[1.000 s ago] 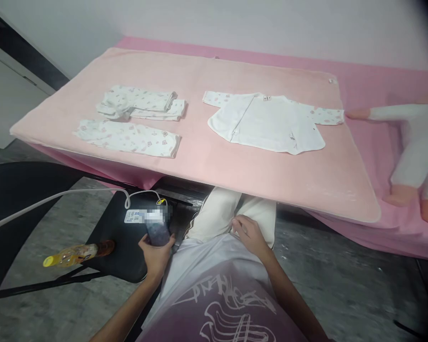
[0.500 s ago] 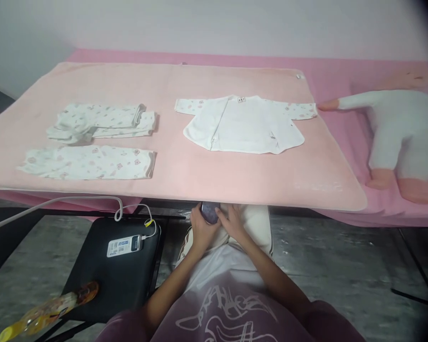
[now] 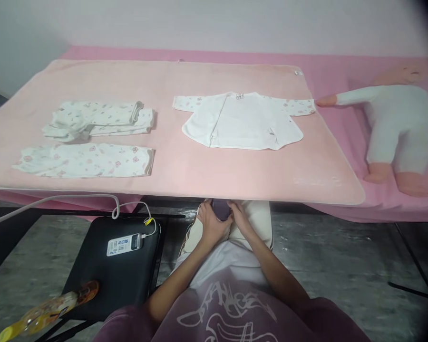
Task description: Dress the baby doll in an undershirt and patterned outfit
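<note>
My left hand [image 3: 209, 222] is wrapped round a dark, flat phone [image 3: 221, 209], low over my lap at the table's front edge. From the other side, the fingers of my right hand [image 3: 239, 216] close on the phone's right edge. Its far end is partly hidden under the table edge. Beyond my hands a white baby shirt [image 3: 240, 121] lies spread flat with both sleeves out. To its left are folded printed baby clothes [image 3: 100, 118] and, nearer me, a folded pair of printed baby pants [image 3: 87, 161]; neither hand touches them.
A peach mat [image 3: 171, 178] covers the table over a pink cloth [image 3: 328, 211]. At the right lies a doll [image 3: 399, 114] in white. A black chair [image 3: 124, 285] at my left bears a white power bank [image 3: 124, 244] with a cable [image 3: 74, 195] and a yellow-capped bottle [image 3: 50, 311].
Both hands and the phone have shifted slightly right and upward in view. My right hand has moved from loosely touching the phone to holding its side. The clothes stay put.
</note>
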Available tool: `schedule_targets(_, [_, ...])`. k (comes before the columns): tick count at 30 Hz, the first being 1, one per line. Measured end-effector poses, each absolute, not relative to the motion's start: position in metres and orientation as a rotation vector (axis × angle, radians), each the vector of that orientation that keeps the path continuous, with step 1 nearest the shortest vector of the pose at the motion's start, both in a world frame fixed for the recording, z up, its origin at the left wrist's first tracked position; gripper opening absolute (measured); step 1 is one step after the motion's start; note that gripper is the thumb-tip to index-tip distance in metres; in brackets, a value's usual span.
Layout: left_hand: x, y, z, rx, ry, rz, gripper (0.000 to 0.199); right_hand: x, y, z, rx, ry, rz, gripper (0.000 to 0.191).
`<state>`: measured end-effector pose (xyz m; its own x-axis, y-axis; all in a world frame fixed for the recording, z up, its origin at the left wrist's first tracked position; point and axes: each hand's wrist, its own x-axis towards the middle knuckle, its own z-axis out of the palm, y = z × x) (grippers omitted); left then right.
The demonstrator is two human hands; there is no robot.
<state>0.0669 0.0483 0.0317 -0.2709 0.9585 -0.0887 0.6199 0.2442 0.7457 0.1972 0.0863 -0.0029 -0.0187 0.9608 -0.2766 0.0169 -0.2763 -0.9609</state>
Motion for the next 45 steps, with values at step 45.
schedule_targets(45, [0.065, 0.054, 0.005, 0.265, 0.865, 1.111, 0.06, 0.205, 0.08, -0.014, -1.215, -0.976, 1.401, 0.075])
